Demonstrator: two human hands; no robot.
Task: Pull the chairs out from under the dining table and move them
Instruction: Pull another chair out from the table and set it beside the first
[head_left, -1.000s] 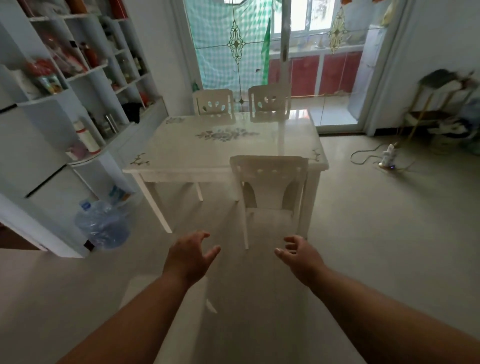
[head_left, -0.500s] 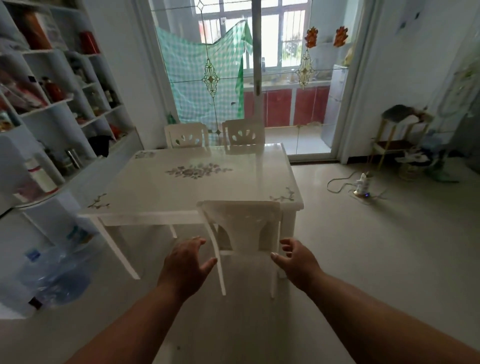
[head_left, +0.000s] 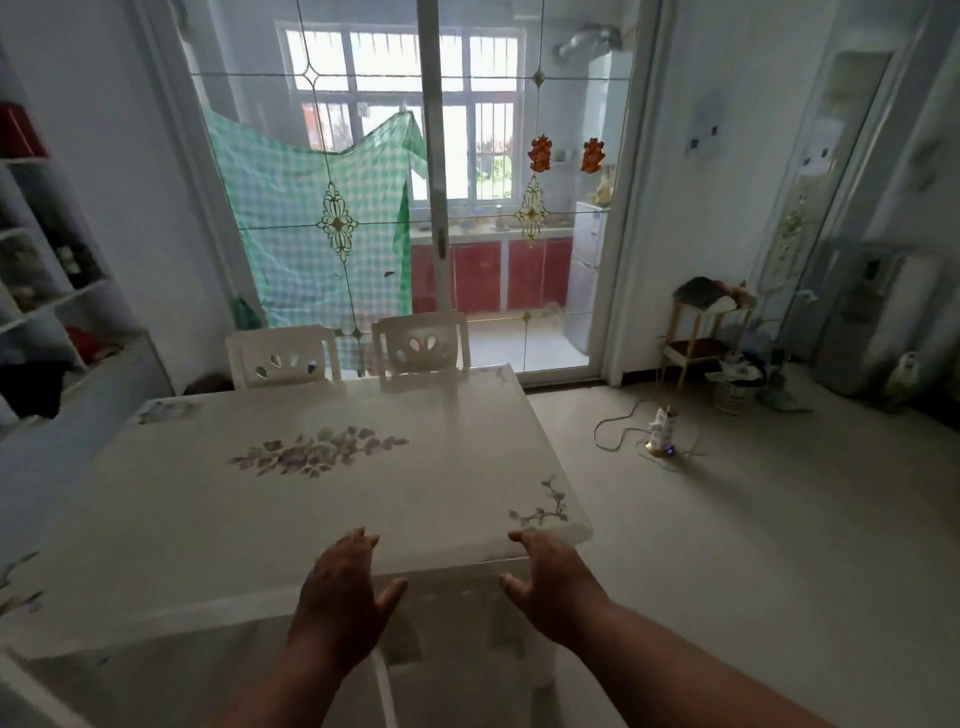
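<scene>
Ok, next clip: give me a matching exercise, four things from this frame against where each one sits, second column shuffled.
Things:
1. near chair
2. two far chairs
3. power strip
4. green checked cloth

Places:
A. on the floor, right of the dining table
B. hanging behind the glass door
C. between the left hand and right hand, under the table's near edge
D. at the table's far side, by the door

Pairs: 1-C, 2-D, 3-A, 4-B
</scene>
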